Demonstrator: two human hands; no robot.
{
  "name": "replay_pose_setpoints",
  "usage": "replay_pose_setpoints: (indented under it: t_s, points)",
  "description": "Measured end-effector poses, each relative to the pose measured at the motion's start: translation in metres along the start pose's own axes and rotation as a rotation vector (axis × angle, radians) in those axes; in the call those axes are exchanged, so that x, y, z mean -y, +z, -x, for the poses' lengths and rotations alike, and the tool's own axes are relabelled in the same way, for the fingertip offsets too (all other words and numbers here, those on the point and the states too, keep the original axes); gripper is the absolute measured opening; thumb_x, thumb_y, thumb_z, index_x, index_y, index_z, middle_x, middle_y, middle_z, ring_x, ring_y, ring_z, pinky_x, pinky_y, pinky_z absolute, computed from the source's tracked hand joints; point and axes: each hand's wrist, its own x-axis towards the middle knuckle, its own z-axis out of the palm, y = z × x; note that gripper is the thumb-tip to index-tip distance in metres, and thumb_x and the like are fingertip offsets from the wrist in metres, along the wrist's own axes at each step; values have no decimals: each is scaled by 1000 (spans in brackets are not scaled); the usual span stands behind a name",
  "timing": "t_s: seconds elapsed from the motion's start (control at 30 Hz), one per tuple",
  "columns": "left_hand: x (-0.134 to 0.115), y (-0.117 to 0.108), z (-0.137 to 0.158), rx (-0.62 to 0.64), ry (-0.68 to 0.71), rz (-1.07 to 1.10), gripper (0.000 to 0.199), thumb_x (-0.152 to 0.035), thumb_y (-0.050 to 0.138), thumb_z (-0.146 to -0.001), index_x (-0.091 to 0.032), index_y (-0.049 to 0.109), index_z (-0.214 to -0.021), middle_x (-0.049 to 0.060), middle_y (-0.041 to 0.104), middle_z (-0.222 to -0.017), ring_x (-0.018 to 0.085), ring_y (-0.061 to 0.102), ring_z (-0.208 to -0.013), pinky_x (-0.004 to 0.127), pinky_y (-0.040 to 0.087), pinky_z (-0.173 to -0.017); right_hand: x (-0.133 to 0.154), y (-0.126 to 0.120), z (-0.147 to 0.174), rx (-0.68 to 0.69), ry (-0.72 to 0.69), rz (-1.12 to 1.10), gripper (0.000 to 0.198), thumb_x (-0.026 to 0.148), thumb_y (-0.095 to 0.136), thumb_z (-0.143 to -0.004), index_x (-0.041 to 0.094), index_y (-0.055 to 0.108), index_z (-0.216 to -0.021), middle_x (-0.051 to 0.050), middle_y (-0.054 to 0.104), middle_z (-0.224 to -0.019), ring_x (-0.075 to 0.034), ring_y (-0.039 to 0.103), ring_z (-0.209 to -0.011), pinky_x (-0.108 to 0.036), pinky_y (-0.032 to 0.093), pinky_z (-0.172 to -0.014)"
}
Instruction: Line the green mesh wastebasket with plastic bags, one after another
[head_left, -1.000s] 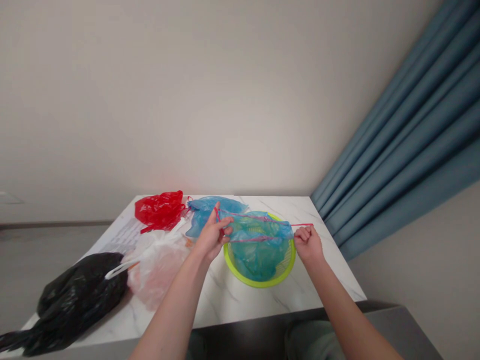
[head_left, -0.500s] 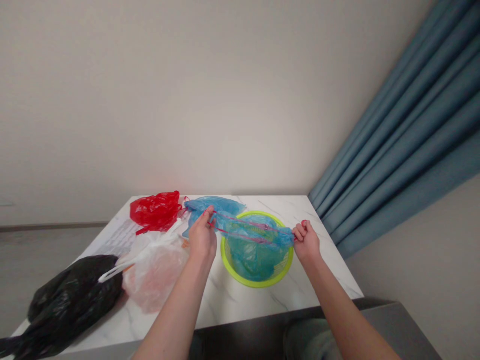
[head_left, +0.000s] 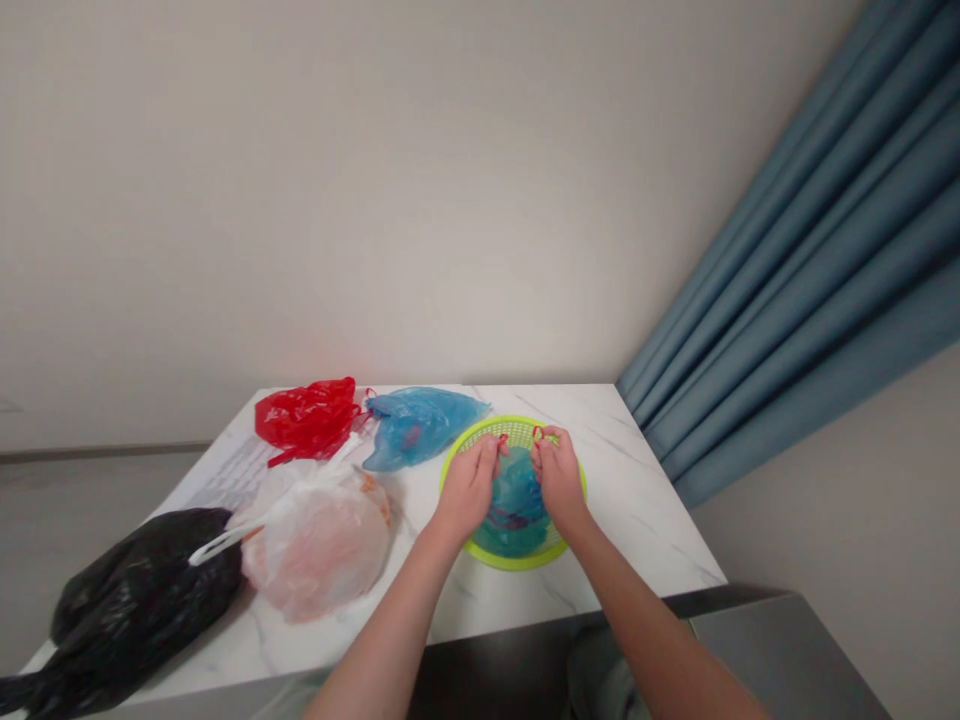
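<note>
A translucent blue plastic bag [head_left: 517, 500] with red drawstrings sits inside a yellow-green plastic basket [head_left: 513, 566] on the white marbled table. Over the basket's left half, my left hand [head_left: 470, 488] is closed, with a red drawstring loop showing at its fingertips. Close by on the right, my right hand [head_left: 559, 480] is closed as well, a red loop standing up from its fingers. The bag's mouth between the hands is gathered and partly hidden by them.
Behind the basket to the left lies another blue bag [head_left: 424, 425], beside a red bag [head_left: 309, 418]. A white, pinkish bag [head_left: 319, 550] and a black bag [head_left: 150, 605] lie along the left side. A blue curtain [head_left: 795, 260] hangs at the right.
My hands have come together over the basket from wide apart. The bag's top, stretched sideways between them before, now lies bunched lower in the basket.
</note>
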Motion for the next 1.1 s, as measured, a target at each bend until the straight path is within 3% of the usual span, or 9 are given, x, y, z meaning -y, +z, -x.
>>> replay_pose_setpoints:
  t_s: [0.23,0.33,0.43,0.5,0.6,0.77,0.93,1.0,1.1]
  points:
    - [-1,8,4,148,50,-146,27,-29,51,-92,-22,54,-66,0,52,-62,17,44,-58,28,28,-59,-4,15,5,230,-82,192,21,33,56,-84,20,61,-69,1,59,-67,-16,50,-65,-27,39,-61]
    - [2,8,0,166,31,-142,29,-30,50,-92,-22,52,-64,-1,51,-60,16,44,-58,27,28,-58,-4,16,6,250,15,112,25,35,57,-82,21,54,-62,3,49,-58,-13,41,-57,-25,34,-54]
    - [6,7,-5,184,-70,23,32,-31,49,-91,-22,47,-60,-3,45,-55,15,42,-53,26,28,-53,-2,18,10,266,118,-23,30,39,57,-82,23,45,-59,6,37,-52,-12,29,-49,-25,25,-45]
    - [6,6,-6,243,-115,91,32,-31,48,-90,-21,49,-59,-3,46,-53,14,43,-50,26,29,-52,0,20,14,239,110,-38,33,42,57,-84,23,45,-60,5,38,-53,-12,30,-49,-25,26,-45]
    - [3,4,-7,298,-87,14,31,-29,48,-90,-21,58,-62,-1,53,-55,15,47,-52,26,31,-53,0,21,20,170,58,60,37,49,58,-86,22,52,-61,4,45,-56,-13,37,-52,-26,30,-47]
    - [8,1,-6,189,-39,-239,34,-31,52,-90,-21,57,-58,1,57,-55,16,50,-54,27,31,-54,0,22,21,90,-8,155,34,51,55,-88,21,68,-78,0,57,-64,-17,48,-61,-27,36,-53]
    - [18,1,-8,14,-103,-195,16,-37,64,-84,-22,62,-80,1,65,-65,18,58,-59,27,39,-60,-1,25,20,72,22,92,38,53,53,-90,21,72,-95,3,49,-57,-14,41,-52,-27,34,-50]
    - [17,1,-10,64,-100,-106,15,-34,64,-85,-22,67,-92,4,71,-78,20,65,-70,28,44,-66,-2,25,21,92,20,74,37,53,53,-91,20,71,-94,4,45,-57,-13,37,-50,-26,31,-48]
    - [13,2,-13,131,-69,-68,15,-31,61,-85,-21,73,-88,6,74,-85,22,67,-82,30,47,-75,-2,25,21,125,28,29,35,51,54,-91,20,69,-92,6,39,-56,-12,34,-49,-25,28,-46]
